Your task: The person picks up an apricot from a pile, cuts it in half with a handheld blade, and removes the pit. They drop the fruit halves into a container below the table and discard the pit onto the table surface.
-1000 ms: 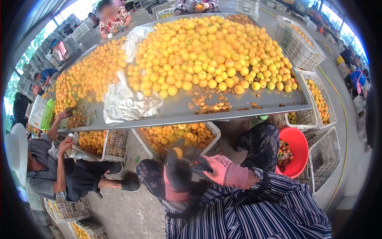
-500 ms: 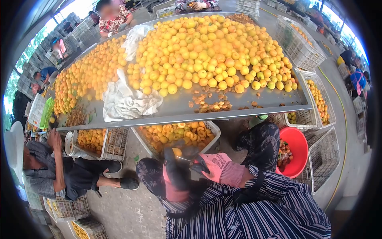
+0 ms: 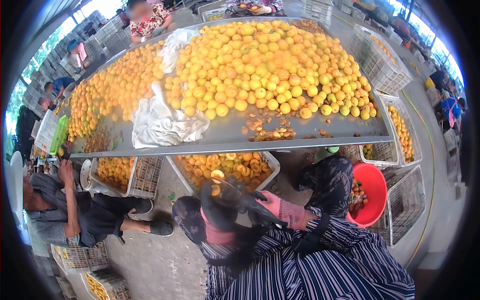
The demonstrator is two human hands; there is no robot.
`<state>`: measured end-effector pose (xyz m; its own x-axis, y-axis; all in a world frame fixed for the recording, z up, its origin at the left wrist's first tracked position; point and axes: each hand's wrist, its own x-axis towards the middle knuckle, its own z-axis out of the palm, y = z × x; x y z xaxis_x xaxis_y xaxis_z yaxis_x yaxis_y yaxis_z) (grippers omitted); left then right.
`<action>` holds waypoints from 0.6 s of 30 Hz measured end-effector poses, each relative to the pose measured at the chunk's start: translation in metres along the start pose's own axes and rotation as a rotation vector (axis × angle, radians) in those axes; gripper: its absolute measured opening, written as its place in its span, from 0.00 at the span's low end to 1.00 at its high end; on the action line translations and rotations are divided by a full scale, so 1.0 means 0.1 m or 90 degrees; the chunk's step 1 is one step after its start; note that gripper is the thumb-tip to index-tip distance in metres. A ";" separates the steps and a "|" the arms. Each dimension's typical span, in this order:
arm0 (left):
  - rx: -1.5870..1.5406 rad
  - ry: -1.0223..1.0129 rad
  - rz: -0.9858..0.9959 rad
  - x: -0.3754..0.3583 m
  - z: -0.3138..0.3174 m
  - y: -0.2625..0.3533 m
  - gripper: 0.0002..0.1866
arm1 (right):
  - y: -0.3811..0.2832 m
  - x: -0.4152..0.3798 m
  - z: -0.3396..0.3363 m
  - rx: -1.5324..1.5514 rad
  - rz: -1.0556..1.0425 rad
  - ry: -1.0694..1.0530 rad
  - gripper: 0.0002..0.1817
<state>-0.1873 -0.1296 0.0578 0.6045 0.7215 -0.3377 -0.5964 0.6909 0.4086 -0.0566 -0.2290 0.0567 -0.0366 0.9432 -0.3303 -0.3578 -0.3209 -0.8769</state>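
Note:
My left hand (image 3: 219, 209), in a dark-palmed glove with a pink cuff, is over the near edge of a crate (image 3: 274, 172) of apricot halves. Two apricot halves (image 3: 217, 175), one above the other, show at its fingertips. Motion smears those fingers, so I cannot tell whether they grip the lower half. My right hand (image 3: 262, 206) wears a pink glove with dark fingers, curled close beside the left. The small knife in it is mostly hidden by blur. Beyond the crate, a metal table (image 3: 225, 136) bears a large heap of apricots (image 3: 260, 70).
White cloths (image 3: 167, 117) and apricot pits (image 3: 272, 132) lie on the table. A red basin (image 3: 375, 192) holding pits stands right of my knees, beside plastic crates (image 3: 407, 195). At left sits a person (image 3: 55, 205) near another crate of halves (image 3: 145, 175). Other people work across the table.
The apricot at my left fingertips was in one piece against the knife blade; now two halves show there. My left hand has shifted slightly left, and my right hand has turned downward.

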 end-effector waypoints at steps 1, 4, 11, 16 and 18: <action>0.032 0.047 0.003 0.02 -0.03 0.01 0.24 | -0.06 -0.01 0.00 0.034 0.039 -0.012 0.15; 0.099 0.106 -0.019 0.03 -0.02 0.07 0.22 | 0.10 0.14 -0.04 -0.025 -0.119 0.117 0.16; 0.023 0.019 -0.073 0.08 -0.37 0.05 0.21 | -0.13 0.29 -0.27 0.255 -0.231 -0.012 0.25; 0.129 0.028 0.065 0.04 -0.24 -0.07 0.20 | -0.28 0.32 -0.08 0.185 -0.343 0.046 0.16; 0.154 0.017 0.069 -0.01 -0.11 -0.14 0.21 | -0.35 0.24 -0.07 0.487 -0.239 -0.110 0.15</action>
<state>-0.1856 -0.1393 0.0434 0.5277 0.7938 -0.3023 -0.5113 0.5811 0.6331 -0.0385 -0.1954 0.0767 0.0913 0.9948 0.0454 -0.9014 0.1019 -0.4207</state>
